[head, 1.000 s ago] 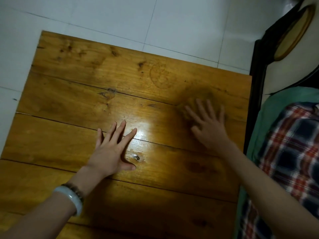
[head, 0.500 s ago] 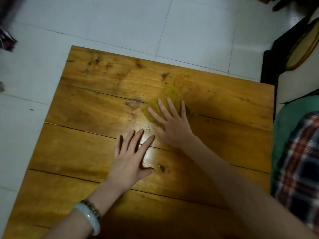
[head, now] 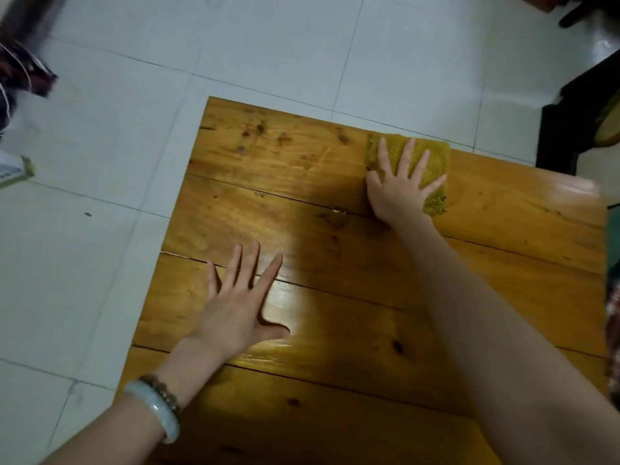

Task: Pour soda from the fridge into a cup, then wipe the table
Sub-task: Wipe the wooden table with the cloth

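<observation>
- Head view: a wooden table (head: 352,290) of broad planks is filling the middle and lower part of the frame, and a patch of glare is shining on the varnish towards its left side
- A yellow-green cloth (head: 436,152) is lying flat on the table, right up against the far edge and a little right of that edge's middle
- The right hand (head: 399,193) is pressing down on the cloth with the palm flat; its fingers (head: 406,159) are lying straight and spread apart over the weave, neither curling round it nor pinching it
- The right forearm is stretching diagonally from the lower right corner across the planks
- The left hand (head: 235,317) is resting palm down on the bare wood near the table's left edge, well apart from the cloth, with the fingers straight and fanned out, the thumb pointing right, and nothing in its hold
- A pale bangle (head: 157,414) and a brown beaded bracelet (head: 162,391) are sitting side by side on the left wrist
- White floor tiles (head: 235,45) are showing beyond the far and left edges of the table
- A dark piece of furniture (head: 577,129) is standing by the far right corner, too cropped to tell what it is
- A strip of plaid fabric (head: 614,330) is showing at the right border
- A small box (head: 16,167) is lying on the floor at the left border, and a dark thing (head: 23,72) above it is blurring too much to identify
</observation>
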`<action>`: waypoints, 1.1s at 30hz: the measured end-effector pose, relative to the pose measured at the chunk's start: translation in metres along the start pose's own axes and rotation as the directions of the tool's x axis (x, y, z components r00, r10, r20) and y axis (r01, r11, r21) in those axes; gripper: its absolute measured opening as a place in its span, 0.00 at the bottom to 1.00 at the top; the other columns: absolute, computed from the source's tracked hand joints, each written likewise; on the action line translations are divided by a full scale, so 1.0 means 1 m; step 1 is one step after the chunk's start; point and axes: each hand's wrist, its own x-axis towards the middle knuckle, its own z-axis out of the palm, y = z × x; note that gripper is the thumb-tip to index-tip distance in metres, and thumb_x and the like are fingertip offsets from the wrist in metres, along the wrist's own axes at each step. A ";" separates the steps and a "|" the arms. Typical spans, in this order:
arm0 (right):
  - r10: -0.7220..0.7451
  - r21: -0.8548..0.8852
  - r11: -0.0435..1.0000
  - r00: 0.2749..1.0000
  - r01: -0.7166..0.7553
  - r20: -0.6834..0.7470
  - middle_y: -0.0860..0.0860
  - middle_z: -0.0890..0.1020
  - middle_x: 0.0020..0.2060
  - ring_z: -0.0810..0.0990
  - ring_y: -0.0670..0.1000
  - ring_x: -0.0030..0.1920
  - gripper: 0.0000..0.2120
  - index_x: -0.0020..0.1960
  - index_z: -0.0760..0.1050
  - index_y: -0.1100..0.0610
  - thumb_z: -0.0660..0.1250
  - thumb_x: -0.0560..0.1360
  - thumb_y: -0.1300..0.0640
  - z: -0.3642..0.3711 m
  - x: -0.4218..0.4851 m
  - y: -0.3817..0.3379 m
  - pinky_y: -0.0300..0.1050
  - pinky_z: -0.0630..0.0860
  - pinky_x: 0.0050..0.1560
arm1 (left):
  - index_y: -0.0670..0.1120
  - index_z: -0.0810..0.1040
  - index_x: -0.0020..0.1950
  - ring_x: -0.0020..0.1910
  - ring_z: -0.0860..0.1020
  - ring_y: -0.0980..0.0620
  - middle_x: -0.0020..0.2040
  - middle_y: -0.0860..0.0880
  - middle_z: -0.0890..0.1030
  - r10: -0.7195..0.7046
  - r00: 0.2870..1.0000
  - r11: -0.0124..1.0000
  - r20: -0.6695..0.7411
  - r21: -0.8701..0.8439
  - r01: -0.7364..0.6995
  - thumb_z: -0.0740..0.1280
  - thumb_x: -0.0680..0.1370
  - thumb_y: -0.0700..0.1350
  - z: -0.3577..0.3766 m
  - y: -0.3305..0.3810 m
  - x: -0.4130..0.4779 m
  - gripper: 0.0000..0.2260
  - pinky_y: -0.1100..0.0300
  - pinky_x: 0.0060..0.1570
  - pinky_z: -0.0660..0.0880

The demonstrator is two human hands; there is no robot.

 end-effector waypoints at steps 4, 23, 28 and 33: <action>-0.246 -0.113 0.963 0.969 0.245 0.005 0.53 0.38 0.76 0.35 0.61 0.74 0.28 0.75 0.36 0.42 0.41 0.78 0.40 0.019 -0.034 -0.053 0.73 0.34 0.65 | 0.58 0.32 0.74 0.71 0.26 0.47 0.73 0.49 0.28 0.037 0.996 0.997 -0.076 -0.063 -0.042 0.66 0.65 0.70 0.006 -0.003 -0.001 0.52 0.38 0.68 0.31; -0.088 0.001 0.996 0.996 0.088 0.009 0.54 0.34 0.75 0.32 0.64 0.73 0.27 0.74 0.33 0.41 0.41 0.79 0.42 0.008 0.009 -0.156 0.76 0.34 0.64 | 0.51 0.50 0.78 0.76 0.45 0.42 0.78 0.43 0.49 0.131 0.983 0.991 -0.130 0.017 -0.130 0.60 0.61 0.74 0.026 -0.071 -0.028 0.51 0.36 0.70 0.50; -0.231 -0.060 0.971 0.973 0.232 0.024 0.55 0.34 0.75 0.33 0.65 0.73 0.27 0.74 0.33 0.42 0.40 0.79 0.40 0.013 0.016 -0.217 0.77 0.35 0.63 | 0.49 0.55 0.77 0.76 0.50 0.42 0.77 0.43 0.54 0.121 0.976 0.992 -0.181 -0.021 -0.127 0.65 0.61 0.72 0.029 -0.094 -0.046 0.51 0.44 0.70 0.46; -0.493 -0.195 0.850 0.869 0.490 0.035 0.54 0.38 0.76 0.36 0.64 0.74 0.27 0.76 0.40 0.41 0.42 0.79 0.39 0.030 -0.016 -0.255 0.76 0.36 0.65 | 0.48 0.56 0.77 0.76 0.50 0.43 0.77 0.43 0.55 0.106 0.972 0.993 -0.211 -0.032 -0.115 0.65 0.63 0.71 0.035 -0.103 -0.059 0.49 0.45 0.71 0.46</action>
